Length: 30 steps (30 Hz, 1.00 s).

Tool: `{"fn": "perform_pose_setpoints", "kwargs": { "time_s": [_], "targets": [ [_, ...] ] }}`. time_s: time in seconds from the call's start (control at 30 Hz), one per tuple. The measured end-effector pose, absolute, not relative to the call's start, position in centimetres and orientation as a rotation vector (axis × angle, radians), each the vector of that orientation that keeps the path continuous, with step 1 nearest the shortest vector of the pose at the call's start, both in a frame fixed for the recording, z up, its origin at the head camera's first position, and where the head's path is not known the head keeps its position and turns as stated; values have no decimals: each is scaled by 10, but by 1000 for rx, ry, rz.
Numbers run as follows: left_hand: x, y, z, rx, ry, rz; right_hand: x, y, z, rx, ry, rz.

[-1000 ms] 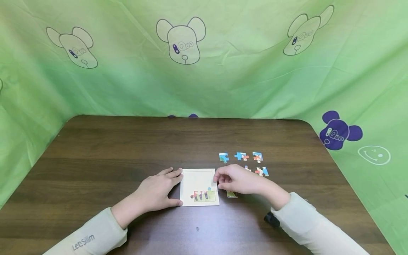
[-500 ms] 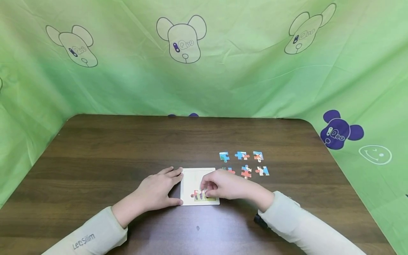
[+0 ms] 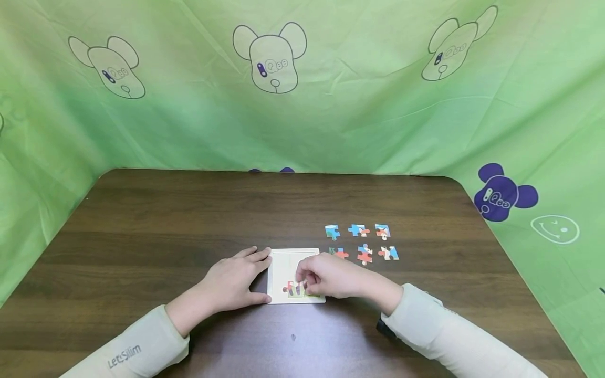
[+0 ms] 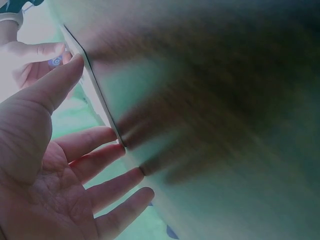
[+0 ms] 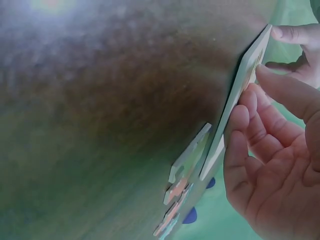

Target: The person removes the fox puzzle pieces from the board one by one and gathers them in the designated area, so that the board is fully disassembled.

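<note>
In the head view a pale puzzle tray lies flat on the table, with joined puzzle pieces along its lower right. My left hand rests at the tray's left side, its fairly straight fingertips and thumb touching the edge. Curled over the tray's lower right is my right hand. Its thumb and fingers pinch a small puzzle piece, mostly hidden; the left wrist view shows a blue swirl-marked bit between them. The right wrist view catches those fingertips low against the tray.
Several loose puzzle pieces lie in two rows right of the tray. A greenish piece lies beside the tray in the right wrist view. Dark wooden table surrounds them, with a green printed curtain behind.
My right hand moved left and slightly down from the tray's right edge onto the joined pieces, then stayed nearly still. The middle loose pieces came into view. My left hand kept its place.
</note>
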State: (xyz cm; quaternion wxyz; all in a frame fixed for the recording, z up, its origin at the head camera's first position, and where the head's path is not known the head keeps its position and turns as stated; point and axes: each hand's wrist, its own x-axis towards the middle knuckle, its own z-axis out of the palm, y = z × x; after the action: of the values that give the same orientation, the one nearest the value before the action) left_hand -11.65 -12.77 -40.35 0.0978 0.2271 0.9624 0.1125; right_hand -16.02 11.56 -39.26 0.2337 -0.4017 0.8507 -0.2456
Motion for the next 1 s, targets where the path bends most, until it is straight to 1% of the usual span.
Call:
{"fn": "perform_pose_setpoints", "kwargs": {
  "time_s": [0.17,0.53,1.0],
  "targets": [
    [-117,-128,-404,672,2854,335,-160,114,-394,-1116,2357,-648],
    [-115,-128,-403,672,2851,357,-159,114,-395,-1036,2341,-684],
    [-116,-128,-406,671,2852,342,-161,118,-395,-1003,2211,-877]
  ]
}}
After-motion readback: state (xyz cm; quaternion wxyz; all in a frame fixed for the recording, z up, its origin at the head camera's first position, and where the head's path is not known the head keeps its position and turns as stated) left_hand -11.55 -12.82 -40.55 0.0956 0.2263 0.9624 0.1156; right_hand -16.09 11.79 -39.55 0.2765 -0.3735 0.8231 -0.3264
